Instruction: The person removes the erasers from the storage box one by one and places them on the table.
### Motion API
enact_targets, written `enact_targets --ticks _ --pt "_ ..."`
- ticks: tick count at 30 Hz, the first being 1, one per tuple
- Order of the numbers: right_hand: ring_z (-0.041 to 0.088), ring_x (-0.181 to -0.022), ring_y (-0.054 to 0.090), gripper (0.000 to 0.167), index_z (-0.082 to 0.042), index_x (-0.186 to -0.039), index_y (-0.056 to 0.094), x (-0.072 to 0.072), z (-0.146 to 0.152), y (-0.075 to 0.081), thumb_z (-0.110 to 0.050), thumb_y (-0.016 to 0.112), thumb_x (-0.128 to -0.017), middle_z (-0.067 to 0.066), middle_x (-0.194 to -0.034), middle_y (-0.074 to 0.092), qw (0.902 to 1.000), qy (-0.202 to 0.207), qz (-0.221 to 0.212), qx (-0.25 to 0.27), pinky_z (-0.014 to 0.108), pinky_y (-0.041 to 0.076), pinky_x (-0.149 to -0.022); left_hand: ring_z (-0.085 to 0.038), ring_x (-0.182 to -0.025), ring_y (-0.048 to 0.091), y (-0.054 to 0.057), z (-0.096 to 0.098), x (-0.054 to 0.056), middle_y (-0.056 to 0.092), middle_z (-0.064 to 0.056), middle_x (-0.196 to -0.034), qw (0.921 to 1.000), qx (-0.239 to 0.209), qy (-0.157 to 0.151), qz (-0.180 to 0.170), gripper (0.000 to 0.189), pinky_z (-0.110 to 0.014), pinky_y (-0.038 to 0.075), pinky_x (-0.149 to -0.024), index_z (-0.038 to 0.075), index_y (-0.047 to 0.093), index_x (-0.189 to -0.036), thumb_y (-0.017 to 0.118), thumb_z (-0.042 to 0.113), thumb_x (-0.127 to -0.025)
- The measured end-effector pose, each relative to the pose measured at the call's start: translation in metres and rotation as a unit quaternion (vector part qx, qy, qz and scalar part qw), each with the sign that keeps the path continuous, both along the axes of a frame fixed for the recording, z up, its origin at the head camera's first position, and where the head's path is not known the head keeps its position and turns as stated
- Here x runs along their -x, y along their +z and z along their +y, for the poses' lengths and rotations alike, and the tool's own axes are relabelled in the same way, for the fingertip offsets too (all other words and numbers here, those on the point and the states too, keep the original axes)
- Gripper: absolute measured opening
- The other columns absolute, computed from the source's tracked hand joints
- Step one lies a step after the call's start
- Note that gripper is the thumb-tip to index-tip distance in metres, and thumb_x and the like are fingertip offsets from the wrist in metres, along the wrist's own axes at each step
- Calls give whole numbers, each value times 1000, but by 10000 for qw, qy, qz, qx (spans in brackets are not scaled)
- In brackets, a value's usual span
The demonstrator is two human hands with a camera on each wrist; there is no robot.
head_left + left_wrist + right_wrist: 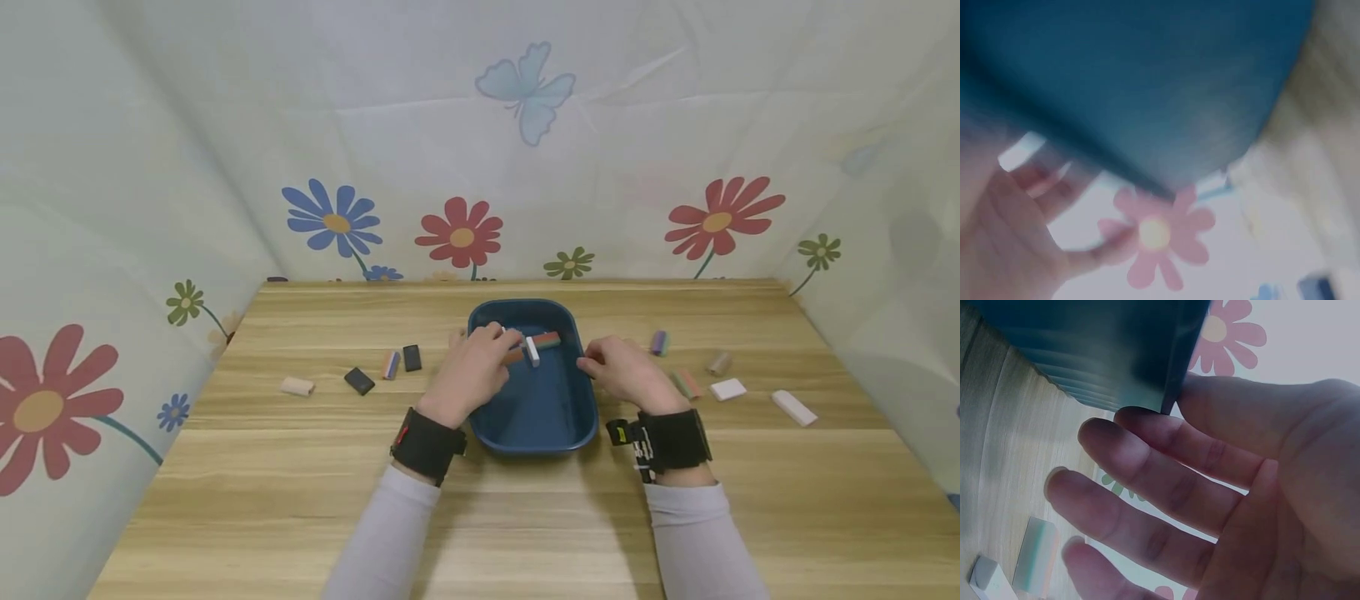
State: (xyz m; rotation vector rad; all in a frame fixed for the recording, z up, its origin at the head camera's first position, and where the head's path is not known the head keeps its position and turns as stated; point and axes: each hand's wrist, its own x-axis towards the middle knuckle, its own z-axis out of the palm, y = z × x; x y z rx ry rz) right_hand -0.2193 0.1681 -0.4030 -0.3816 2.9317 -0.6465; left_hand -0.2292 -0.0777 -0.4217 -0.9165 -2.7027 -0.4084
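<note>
A dark blue plastic bin [536, 408] stands mid-table. Inside lie a white eraser-like block [532, 351], a red-and-green striped block [547, 340] and a brown block [513, 357]. My left hand [471, 371] reaches over the bin's left rim, its fingers loosely extended above these blocks; in the left wrist view that hand [1016, 231] is blurred beside the bin wall [1135, 81]. At the opposite side, my right hand [626, 371] pinches the rim. The right wrist view has its thumb [1222, 409] and forefinger on either side of the bin's edge [1179, 362], other fingers spread.
Left of the bin lie a beige roll-shaped piece [297, 386], two black blocks [359, 381] and a striped block [391, 365]. On the right are striped blocks [659, 342], a tan piece [719, 362] and white blocks [794, 407]. A flowered curtain [600, 125] surrounds the wooden table [525, 533].
</note>
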Motion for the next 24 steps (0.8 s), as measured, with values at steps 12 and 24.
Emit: enact_targets --ticks 12,24 --pt "19 -63 51 22 -6 -86 64 4 0 2 -20 56 -100 2 -70 57 10000 14 -69 -7 33 40 -57 -26 -96 60 24 -80 4 60 -10 -111 9858 -785 801 -1249 44 -41 51 -84 10 58 -125 75 7 -85" --pt "19 -63 52 22 -5 -86 64 5 0 2 -20 56 -100 3 -70 57 9999 -1 -118 -31 34 41 -58 -24 -83 54 -6 -127 17 58 -7 -92 9489 -746 1422 -2718 35 -36 44 -71 2 62 -120 67 1 -85"
